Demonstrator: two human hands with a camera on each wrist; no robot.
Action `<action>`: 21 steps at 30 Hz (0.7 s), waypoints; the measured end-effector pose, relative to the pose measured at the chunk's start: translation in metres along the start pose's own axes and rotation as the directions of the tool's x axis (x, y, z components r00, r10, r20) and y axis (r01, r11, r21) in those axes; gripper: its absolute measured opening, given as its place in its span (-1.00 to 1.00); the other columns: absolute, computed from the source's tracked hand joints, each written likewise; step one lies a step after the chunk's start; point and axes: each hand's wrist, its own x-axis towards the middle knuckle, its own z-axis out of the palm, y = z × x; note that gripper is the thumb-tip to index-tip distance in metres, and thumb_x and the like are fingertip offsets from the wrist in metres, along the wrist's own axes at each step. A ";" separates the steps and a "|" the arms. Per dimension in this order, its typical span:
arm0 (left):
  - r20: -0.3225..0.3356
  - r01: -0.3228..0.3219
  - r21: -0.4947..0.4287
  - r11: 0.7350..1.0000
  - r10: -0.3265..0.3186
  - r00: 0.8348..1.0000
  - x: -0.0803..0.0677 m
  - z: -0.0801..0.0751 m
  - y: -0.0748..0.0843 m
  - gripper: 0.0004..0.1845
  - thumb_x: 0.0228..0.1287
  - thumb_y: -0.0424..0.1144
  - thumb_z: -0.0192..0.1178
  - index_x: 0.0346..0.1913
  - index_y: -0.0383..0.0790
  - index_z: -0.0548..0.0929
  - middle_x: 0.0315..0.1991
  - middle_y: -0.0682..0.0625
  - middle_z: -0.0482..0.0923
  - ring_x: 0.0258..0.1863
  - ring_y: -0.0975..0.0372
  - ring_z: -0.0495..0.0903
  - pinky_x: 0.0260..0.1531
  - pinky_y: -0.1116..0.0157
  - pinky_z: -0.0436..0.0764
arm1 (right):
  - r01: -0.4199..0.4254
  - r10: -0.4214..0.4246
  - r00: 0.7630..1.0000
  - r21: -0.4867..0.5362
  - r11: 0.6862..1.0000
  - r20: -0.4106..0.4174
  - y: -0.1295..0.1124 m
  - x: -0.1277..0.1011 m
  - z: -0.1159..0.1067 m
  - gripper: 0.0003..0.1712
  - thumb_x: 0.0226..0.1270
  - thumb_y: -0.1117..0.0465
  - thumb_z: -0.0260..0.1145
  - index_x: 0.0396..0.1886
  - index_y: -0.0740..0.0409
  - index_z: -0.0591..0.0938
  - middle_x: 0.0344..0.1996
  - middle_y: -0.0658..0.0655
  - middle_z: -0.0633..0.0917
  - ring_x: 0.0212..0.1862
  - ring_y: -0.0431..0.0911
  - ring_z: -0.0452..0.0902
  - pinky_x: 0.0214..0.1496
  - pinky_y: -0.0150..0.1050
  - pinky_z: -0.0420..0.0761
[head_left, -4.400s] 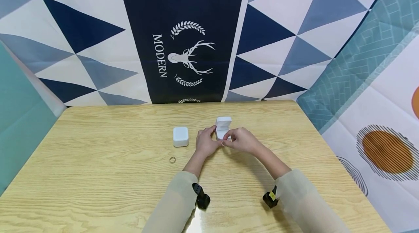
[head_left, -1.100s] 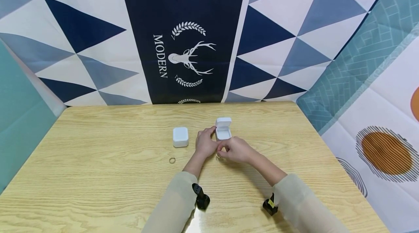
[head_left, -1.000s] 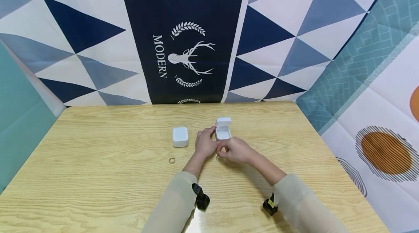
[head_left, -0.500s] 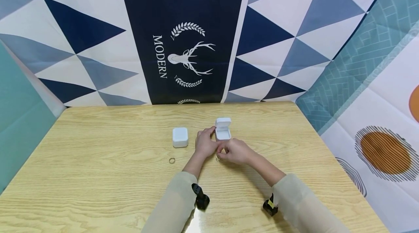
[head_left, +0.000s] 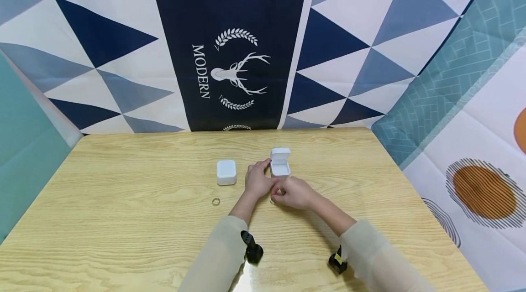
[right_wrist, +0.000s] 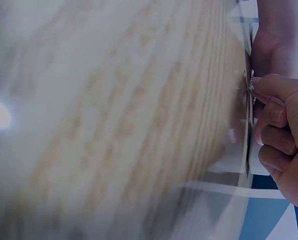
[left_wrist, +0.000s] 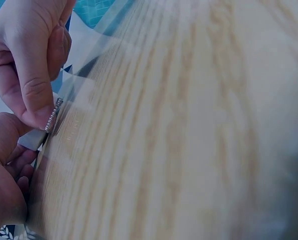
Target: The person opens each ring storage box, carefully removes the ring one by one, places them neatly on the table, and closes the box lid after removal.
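A small white ring box [head_left: 280, 169] stands on the table with its lid up. My left hand [head_left: 257, 181] grips it from the left side, fingers along its side and thumb at the front. Just in front of the box, my right hand [head_left: 296, 192] pinches a ring between thumb and index finger. Only a sliver of that ring [head_left: 271, 200] shows in the head view. In the left wrist view, the silvery ring [left_wrist: 54, 115] has a beaded or stone-set band seen nearly edge-on. It sticks out past the fingertips in the right wrist view too.
To the left stands a second white box [head_left: 226, 173] with its lid down. A gold-toned ring [head_left: 216, 201] lies on the wooden table [head_left: 135, 219] nearer to me. Patterned cloth [head_left: 230, 54] hangs behind the table's far edge.
Since the earliest frame, my right hand has drawn back from the box's front toward me, with the ring pinched. Lately it has lowered slightly. My left hand and the box have stayed put.
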 end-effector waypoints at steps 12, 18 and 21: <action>-0.008 -0.003 0.024 1.000 0.004 1.000 0.001 0.002 -0.001 -0.23 -0.07 -0.04 0.44 0.27 -0.16 0.44 0.22 -0.05 0.48 0.11 0.06 0.37 0.12 0.12 0.36 | 0.029 -0.029 1.000 -0.011 1.000 -0.007 0.000 0.002 0.004 -0.90 0.18 0.19 0.33 -0.47 0.08 0.70 -0.54 -0.08 0.65 -0.60 -0.42 0.28 -0.53 -0.51 0.32; -0.015 -0.019 0.031 0.999 0.020 1.000 0.001 0.003 -0.002 -0.27 -0.03 -0.05 0.42 0.26 -0.16 0.46 0.19 -0.04 0.50 0.10 0.05 0.37 0.11 0.12 0.36 | 0.029 -0.029 1.000 -0.024 0.999 0.001 -0.003 0.003 0.003 -0.90 0.18 0.19 0.33 -0.48 0.09 0.69 -0.40 -0.04 0.67 -0.54 -0.39 0.33 -0.46 -0.50 0.37; -0.022 -0.022 0.030 0.999 0.023 0.999 0.000 0.002 -0.003 -0.28 -0.04 -0.06 0.42 0.25 -0.16 0.47 0.18 -0.04 0.51 0.09 0.05 0.38 0.11 0.11 0.37 | 0.025 -0.025 1.000 -0.025 0.999 -0.001 -0.003 0.003 0.003 -0.91 0.17 0.19 0.33 -0.48 0.09 0.69 -0.40 -0.03 0.68 -0.54 -0.39 0.32 -0.46 -0.50 0.37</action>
